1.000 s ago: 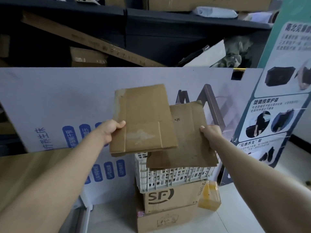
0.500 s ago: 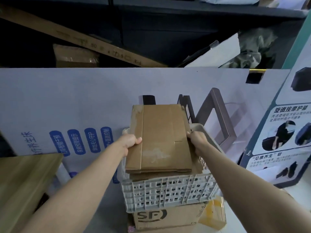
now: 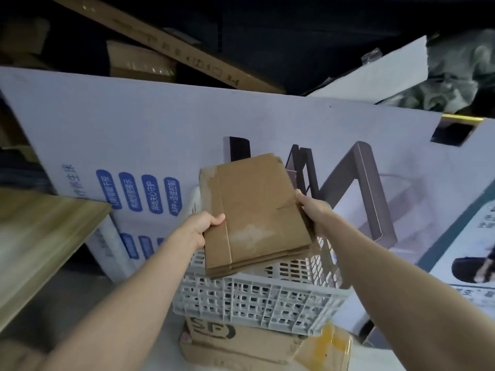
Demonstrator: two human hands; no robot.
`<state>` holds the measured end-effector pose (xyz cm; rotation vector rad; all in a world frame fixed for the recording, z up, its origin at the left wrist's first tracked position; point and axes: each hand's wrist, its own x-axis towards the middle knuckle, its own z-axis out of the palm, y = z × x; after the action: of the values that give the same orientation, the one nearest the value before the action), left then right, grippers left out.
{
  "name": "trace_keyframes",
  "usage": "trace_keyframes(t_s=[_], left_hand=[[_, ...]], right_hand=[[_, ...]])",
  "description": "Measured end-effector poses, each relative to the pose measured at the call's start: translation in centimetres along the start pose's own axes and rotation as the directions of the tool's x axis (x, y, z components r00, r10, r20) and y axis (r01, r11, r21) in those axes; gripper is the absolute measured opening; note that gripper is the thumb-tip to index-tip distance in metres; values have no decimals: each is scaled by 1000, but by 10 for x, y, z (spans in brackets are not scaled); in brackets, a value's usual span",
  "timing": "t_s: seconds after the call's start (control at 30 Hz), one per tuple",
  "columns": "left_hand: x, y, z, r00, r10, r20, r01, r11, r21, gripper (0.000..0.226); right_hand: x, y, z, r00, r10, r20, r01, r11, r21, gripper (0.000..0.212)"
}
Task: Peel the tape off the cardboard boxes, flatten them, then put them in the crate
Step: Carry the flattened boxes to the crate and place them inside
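Two hands hold a stack of flat cardboard (image 3: 254,212) just above a white crate (image 3: 257,298). The left hand (image 3: 203,228) grips the left edge of the stack, with the thumb on top and the other fingers under it. The right hand (image 3: 313,212) grips the right edge the same way. Both hands are closed tight on the cardboard.

The stack looks like two or three flat boxes pressed together, but the layers are hard to count from here. Its long side runs away from the person, toward the big printed board (image 3: 160,135) behind the crate. The far end sits higher than the near end, so the stack is tilted. The near end sticks out over the front wall of the crate.

What matters for the next move is how the stack lines up with the crate. The crate is right under the hands, so the cardboard only has to go down. The crate's long side seems to run left to right, while the stack's long side runs front to back. The stack may need to slide back a bit, or tip flat, so the near end clears the front wall. Both hands are about as near to the crate as each other.

The crate sits on a brown box (image 3: 241,341) on the floor.
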<state>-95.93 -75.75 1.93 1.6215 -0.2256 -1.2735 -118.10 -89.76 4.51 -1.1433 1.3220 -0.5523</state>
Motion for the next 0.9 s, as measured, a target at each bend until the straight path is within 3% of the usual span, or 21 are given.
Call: trace_keyframes(t_s=[0.13,0.23,0.37,0.5,0.6,0.67,0.73,0.8,0.9], left_hand=[[-3,-2,3,997,39,-68,-50,985,-164,15],[2,-12,10,990,58,-127,-94,950,-299,27],[6,-30,28,985,32,-168,-96,917,-388,39],[3,-49,42,995,1,-99,-49,875,-481,31],[0,-49,31,998,5,-55,-31,875,-484,44],[5,-40,5,982,7,-187,-87,901,-425,63],[16,-30,-26,937,18,-350,-101,970,-221,86],[26,-19,-46,955,53,-292,-48,999,22,90],[34,0,-58,997,25,-73,2,934,357,62]], right_hand=[[7,4,-10,995,14,99,-9,999,-48,65],[7,13,-3,989,21,149,-29,998,49,66],[-1,21,26,945,-3,328,-90,959,268,61],[-3,23,43,972,-77,223,-17,921,390,37],[2,21,37,983,-45,178,-20,938,347,34],[8,20,30,984,-24,178,-34,947,319,31],[15,17,23,988,0,154,-44,959,281,28],[24,17,19,991,28,134,-58,973,223,26],[37,20,17,985,105,138,-126,981,149,24]])
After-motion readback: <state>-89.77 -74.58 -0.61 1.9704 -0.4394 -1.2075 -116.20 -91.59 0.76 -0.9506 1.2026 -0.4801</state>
